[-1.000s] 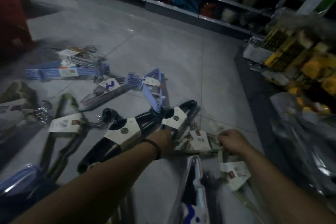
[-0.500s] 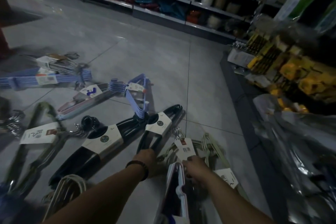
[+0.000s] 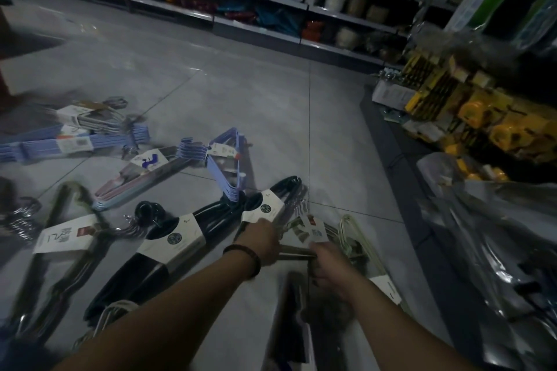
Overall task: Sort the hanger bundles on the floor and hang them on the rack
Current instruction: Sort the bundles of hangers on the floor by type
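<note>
Left hand (image 3: 261,238) grips the black bundle (image 3: 284,187) at its white sleeve (image 3: 262,208), marked "5" over a round seal. Right hand (image 3: 329,265), just right of it, clamps the pale bundle (image 3: 346,227); its tag (image 3: 317,231) is unreadable.

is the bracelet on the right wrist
No, the dark bracelet sits just behind the left hand; the right wrist is bare.

Stocked store shelves (image 3: 301,3) — yellow packaged goods (image 3: 470,117) — grey tiled floor (image 3: 271,105)
</note>
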`<control>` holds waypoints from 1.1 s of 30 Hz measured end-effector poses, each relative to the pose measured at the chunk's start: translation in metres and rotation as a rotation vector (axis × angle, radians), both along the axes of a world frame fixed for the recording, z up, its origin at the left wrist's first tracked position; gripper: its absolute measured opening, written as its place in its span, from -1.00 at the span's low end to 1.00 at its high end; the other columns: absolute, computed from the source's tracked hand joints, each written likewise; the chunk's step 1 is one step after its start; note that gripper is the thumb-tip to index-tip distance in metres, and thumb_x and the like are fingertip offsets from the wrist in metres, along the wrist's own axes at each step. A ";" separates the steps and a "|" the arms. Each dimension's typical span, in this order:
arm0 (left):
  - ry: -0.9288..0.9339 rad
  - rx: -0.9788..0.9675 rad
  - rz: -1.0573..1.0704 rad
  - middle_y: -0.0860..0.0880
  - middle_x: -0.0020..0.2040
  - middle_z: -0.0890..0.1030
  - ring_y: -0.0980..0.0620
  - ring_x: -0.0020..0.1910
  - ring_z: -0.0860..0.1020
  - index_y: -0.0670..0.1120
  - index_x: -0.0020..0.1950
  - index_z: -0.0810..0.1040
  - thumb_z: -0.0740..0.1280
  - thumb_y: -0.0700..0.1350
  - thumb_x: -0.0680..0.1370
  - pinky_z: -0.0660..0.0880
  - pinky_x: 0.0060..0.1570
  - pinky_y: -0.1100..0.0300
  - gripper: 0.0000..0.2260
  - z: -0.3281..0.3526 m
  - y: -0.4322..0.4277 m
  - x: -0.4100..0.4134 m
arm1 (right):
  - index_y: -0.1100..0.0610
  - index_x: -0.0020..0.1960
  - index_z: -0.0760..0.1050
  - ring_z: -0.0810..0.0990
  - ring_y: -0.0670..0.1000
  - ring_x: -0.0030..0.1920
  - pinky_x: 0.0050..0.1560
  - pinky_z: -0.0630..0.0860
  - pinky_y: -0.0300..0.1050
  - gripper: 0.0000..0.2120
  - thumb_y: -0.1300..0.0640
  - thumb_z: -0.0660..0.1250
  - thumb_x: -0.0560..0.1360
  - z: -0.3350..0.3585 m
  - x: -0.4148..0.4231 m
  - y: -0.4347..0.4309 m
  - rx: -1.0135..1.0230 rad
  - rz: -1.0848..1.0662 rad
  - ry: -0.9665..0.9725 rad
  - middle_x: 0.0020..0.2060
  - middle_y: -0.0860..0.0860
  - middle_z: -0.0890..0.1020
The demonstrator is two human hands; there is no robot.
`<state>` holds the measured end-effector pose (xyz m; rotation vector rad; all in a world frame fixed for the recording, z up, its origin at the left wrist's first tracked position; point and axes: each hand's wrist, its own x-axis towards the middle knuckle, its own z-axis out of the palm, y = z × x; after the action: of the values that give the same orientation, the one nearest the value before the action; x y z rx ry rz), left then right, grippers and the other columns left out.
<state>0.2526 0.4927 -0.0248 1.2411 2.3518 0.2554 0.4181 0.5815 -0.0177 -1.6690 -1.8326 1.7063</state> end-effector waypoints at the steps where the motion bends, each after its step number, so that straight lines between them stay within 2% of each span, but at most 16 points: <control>1: -0.127 0.076 0.034 -0.24 0.10 0.61 -0.21 0.02 0.62 -0.26 0.16 0.54 0.15 -0.08 0.69 0.57 0.08 -0.04 -0.72 0.006 0.003 -0.003 | 0.14 0.21 0.55 0.64 0.04 -0.20 -0.23 0.55 -0.12 -0.73 -0.05 0.26 0.68 0.008 -0.002 -0.001 -0.012 -0.020 0.018 -0.19 0.04 0.66; 3: -0.329 0.222 0.130 -0.22 -0.06 0.63 -0.08 -0.21 0.62 -0.31 0.09 0.53 0.24 -0.21 0.68 0.68 -0.03 -0.02 -0.83 0.019 0.002 -0.006 | 0.15 0.09 0.56 0.61 0.00 -0.33 -0.32 0.52 -0.15 -0.73 -0.05 0.26 0.69 0.017 -0.007 -0.002 -0.031 -0.039 0.039 -0.33 0.04 0.63; 5: -0.370 0.322 0.131 -0.21 -0.02 0.59 -0.05 -0.19 0.57 -0.35 0.22 0.44 0.24 -0.22 0.68 0.68 -0.11 0.10 -0.79 0.028 -0.010 -0.006 | 0.11 0.09 0.55 0.67 0.15 -0.11 -0.04 0.64 0.02 -0.69 -0.13 0.24 0.67 0.019 -0.013 -0.008 -0.025 -0.080 0.036 -0.13 0.18 0.67; 6: -0.341 0.367 0.087 -0.18 0.01 0.56 -0.05 -0.13 0.54 -0.31 0.24 0.37 0.24 -0.21 0.68 0.61 -0.11 0.16 -0.80 0.035 -0.019 -0.004 | 0.08 0.13 0.55 0.66 0.20 -0.05 0.06 0.62 0.08 -0.65 -0.20 0.24 0.65 0.019 -0.018 -0.013 -0.033 -0.114 0.064 -0.06 0.20 0.67; 9: -0.205 0.507 -0.071 -0.03 -0.01 0.50 -0.01 -0.08 0.46 -0.08 0.15 0.29 0.24 -0.15 0.70 0.40 -0.10 0.09 -0.87 0.059 -0.043 0.002 | 0.04 0.19 0.59 0.64 0.15 -0.10 -0.04 0.56 0.03 -0.49 -0.36 0.26 0.55 0.027 -0.043 -0.027 -0.093 -0.225 0.199 -0.05 0.15 0.70; 12: -0.015 0.653 -0.150 -0.05 0.04 0.58 0.00 -0.07 0.50 -0.08 0.19 0.39 0.28 -0.19 0.69 0.39 -0.11 0.20 -0.89 0.078 -0.060 0.002 | 0.07 0.11 0.68 0.72 0.16 -0.04 -0.02 0.56 0.00 -0.42 -0.42 0.34 0.48 0.053 -0.077 -0.040 -0.190 -0.239 0.369 -0.03 0.12 0.77; 14: 0.133 0.704 -0.172 -0.09 0.08 0.60 -0.01 -0.04 0.51 -0.11 0.23 0.45 0.36 -0.22 0.62 0.46 -0.06 0.18 -0.79 0.078 -0.071 0.000 | 0.15 0.06 0.71 0.74 0.20 -0.03 0.05 0.60 0.06 -0.39 -0.40 0.42 0.44 0.072 -0.098 -0.047 -0.248 -0.186 0.485 -0.05 0.16 0.77; 16: 0.142 0.765 -0.153 -0.11 0.09 0.59 -0.02 -0.02 0.50 -0.14 0.24 0.48 0.35 -0.25 0.60 0.53 -0.01 0.09 -0.78 0.082 -0.086 -0.002 | 0.20 0.08 0.71 0.76 0.23 -0.01 0.14 0.65 0.14 -0.39 -0.33 0.53 0.38 0.084 -0.116 -0.057 -0.255 -0.150 0.554 -0.03 0.20 0.76; 19: 0.120 0.850 -0.098 -0.09 0.16 0.56 0.06 0.05 0.46 -0.12 0.31 0.48 0.23 -0.21 0.70 0.43 0.05 0.25 -0.81 0.090 -0.111 -0.015 | 0.16 0.16 0.64 0.77 0.20 -0.08 -0.07 0.69 0.08 -0.60 0.03 0.60 0.40 0.092 -0.142 -0.074 -0.139 -0.158 0.576 -0.05 0.15 0.77; 21: -0.041 0.875 -0.051 -0.01 0.20 0.51 0.10 0.10 0.47 -0.01 0.36 0.39 0.21 -0.11 0.72 0.47 0.07 0.23 -0.80 0.095 -0.132 -0.027 | 0.04 0.16 0.60 0.77 0.16 -0.12 -0.15 0.68 0.03 -0.68 0.22 0.53 0.44 0.096 -0.157 -0.085 -0.052 -0.154 0.610 -0.08 0.11 0.77; 24: -0.295 0.909 0.187 0.06 0.28 0.43 0.11 0.22 0.49 0.11 0.35 0.31 0.21 0.20 0.68 0.54 0.19 0.11 -0.70 0.098 -0.158 -0.051 | 0.06 0.20 0.59 0.77 0.22 -0.09 -0.02 0.70 0.19 -0.62 0.36 0.46 0.45 0.104 -0.175 -0.102 -0.009 -0.044 0.683 -0.09 0.19 0.76; 26: -0.479 0.892 0.441 -0.01 0.30 0.43 0.03 0.21 0.50 0.09 0.25 0.38 0.15 0.30 0.68 0.52 0.21 0.04 -0.68 0.100 -0.168 -0.073 | 0.21 0.30 0.52 0.75 0.28 0.00 0.14 0.66 0.28 -0.61 0.42 0.39 0.50 0.108 -0.186 -0.114 -0.044 0.077 0.706 -0.03 0.29 0.74; 27: -0.672 0.859 0.552 -0.04 0.27 0.46 -0.01 0.15 0.53 0.08 0.16 0.41 0.12 0.30 0.70 0.52 0.16 0.02 -0.69 0.102 -0.172 -0.084 | 0.27 0.34 0.47 0.73 0.32 0.05 0.19 0.64 0.30 -0.61 0.44 0.35 0.53 0.109 -0.191 -0.120 -0.080 0.139 0.726 0.01 0.34 0.72; 29: -1.040 0.778 0.680 -0.11 0.12 0.54 -0.12 0.02 0.54 0.00 0.07 0.49 0.08 0.35 0.69 0.51 0.06 -0.07 -0.55 0.103 -0.185 -0.110 | 0.31 0.38 0.44 0.71 0.38 0.09 0.08 0.68 0.24 -0.62 0.43 0.31 0.57 0.112 -0.201 -0.133 -0.123 0.264 0.746 0.07 0.38 0.69; 31: -1.190 0.752 0.708 -0.17 0.00 0.59 -0.15 -0.03 0.56 -0.11 0.09 0.58 0.06 0.40 0.67 0.53 0.07 -0.09 -0.40 0.104 -0.203 -0.133 | 0.27 0.37 0.50 0.71 0.36 0.07 -0.05 0.69 0.15 -0.65 0.37 0.32 0.59 0.118 -0.209 -0.149 -0.140 0.360 0.750 0.11 0.36 0.68; 33: -1.250 0.811 0.739 -0.19 -0.02 0.62 -0.16 -0.03 0.58 -0.17 0.21 0.62 0.06 0.37 0.68 0.54 0.06 -0.05 -0.35 0.107 -0.217 -0.152 | 0.23 0.32 0.53 0.70 0.33 0.06 -0.02 0.68 0.16 -0.70 0.35 0.32 0.59 0.123 -0.216 -0.168 -0.148 0.454 0.724 0.12 0.35 0.68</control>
<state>0.1011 0.2753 0.0823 0.1385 1.3972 1.7356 0.2020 0.4137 0.1057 -0.5141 -1.7922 2.2516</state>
